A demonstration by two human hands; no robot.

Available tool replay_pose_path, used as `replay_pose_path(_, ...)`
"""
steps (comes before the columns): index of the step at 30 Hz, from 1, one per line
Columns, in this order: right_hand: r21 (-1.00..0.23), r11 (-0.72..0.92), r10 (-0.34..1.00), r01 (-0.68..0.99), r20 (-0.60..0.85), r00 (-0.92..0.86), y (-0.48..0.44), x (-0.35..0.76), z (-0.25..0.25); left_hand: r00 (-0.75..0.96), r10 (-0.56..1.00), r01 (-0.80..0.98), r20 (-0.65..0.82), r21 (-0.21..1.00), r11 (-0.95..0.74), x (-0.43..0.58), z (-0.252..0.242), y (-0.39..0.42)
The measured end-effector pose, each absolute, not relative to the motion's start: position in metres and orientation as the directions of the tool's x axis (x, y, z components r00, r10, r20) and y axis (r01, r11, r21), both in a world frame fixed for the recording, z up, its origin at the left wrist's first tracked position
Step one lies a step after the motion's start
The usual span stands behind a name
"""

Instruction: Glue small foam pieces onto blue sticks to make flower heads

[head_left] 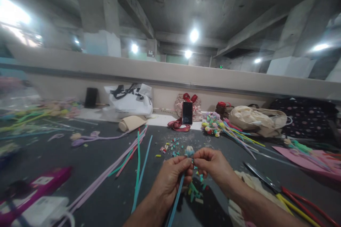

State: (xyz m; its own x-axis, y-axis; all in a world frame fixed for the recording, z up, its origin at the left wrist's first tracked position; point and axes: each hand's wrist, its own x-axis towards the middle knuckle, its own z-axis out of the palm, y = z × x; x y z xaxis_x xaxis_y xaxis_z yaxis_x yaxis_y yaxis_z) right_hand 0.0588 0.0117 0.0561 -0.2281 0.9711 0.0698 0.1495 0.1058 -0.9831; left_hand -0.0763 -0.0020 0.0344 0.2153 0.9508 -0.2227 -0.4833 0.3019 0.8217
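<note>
My left hand pinches a small handmade flower just under its white and pale-blue head. Its long light-blue fuzzy stem, which looks like a chenille stem, runs down towards me between my arms. My right hand is closed at the right side of the flower, thumb and forefinger pressed together at its base. What exactly those fingertips grip is too small to see. Colourful cut snippets lie beneath and beyond my hands.
Loose chenille stems lie to the left, and a bunch of finished flowers lies beyond my right hand. Large scissors rest at the right by a cloth. A phone stands at the back, with a white bag to its left.
</note>
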Motion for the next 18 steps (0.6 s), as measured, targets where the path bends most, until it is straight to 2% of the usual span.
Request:
replay_pose_path(6,-0.99,0.093,0.96,0.109,0.061,-0.273,0.009,0.058,0.057,0.19,0.954,-0.461,-0.232,0.837,0.296,-0.076,0.036,-0.003)
replay_pose_path(18,-0.998,0.006,0.845,-0.062,0.039,-0.533,0.016,0.071,0.057,0.343,0.907,-0.478,-0.244,0.786,0.391,-0.076,0.042,-0.006)
